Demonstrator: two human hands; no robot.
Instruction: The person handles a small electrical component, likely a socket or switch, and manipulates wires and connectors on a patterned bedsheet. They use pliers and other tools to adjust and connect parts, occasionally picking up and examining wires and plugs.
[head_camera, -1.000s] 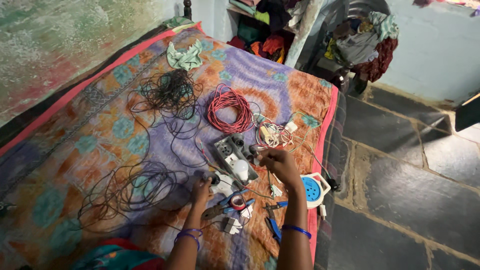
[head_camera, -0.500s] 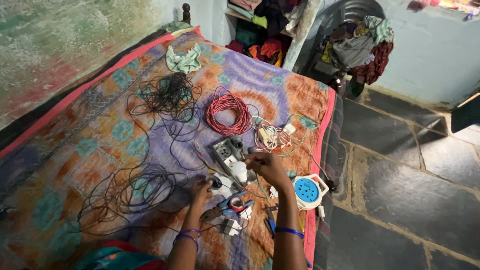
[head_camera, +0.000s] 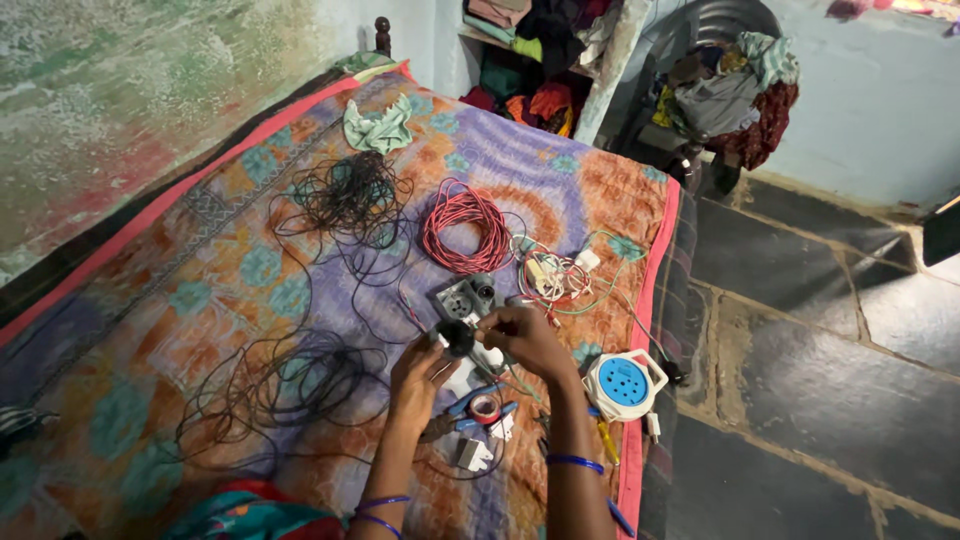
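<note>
Nearest the person, on the patterned bedspread (head_camera: 200, 250), small tools lie scattered below the wrists: blue-handled pliers (head_camera: 478, 398) and a little roll of tape (head_camera: 485, 408). Just above them the left hand (head_camera: 420, 375) comes up from below with its fingers curled under a small round black fitting (head_camera: 459, 337), which sits at the fingertips of both hands. The right hand (head_camera: 525, 338) reaches in from the right, fingers closed, pinching the fitting's upper side so it is held between the two hands, just over a grey switch box (head_camera: 462, 297). Right of the right forearm sits a white and blue round extension reel (head_camera: 624, 383). Left of the hands spreads a loose tangle of black wire (head_camera: 290, 385). Farther off lies a coil of red wire (head_camera: 463, 228), with a second black wire bundle (head_camera: 350, 195) beside it, and a crumpled green cloth (head_camera: 378, 127) beyond.
</note>
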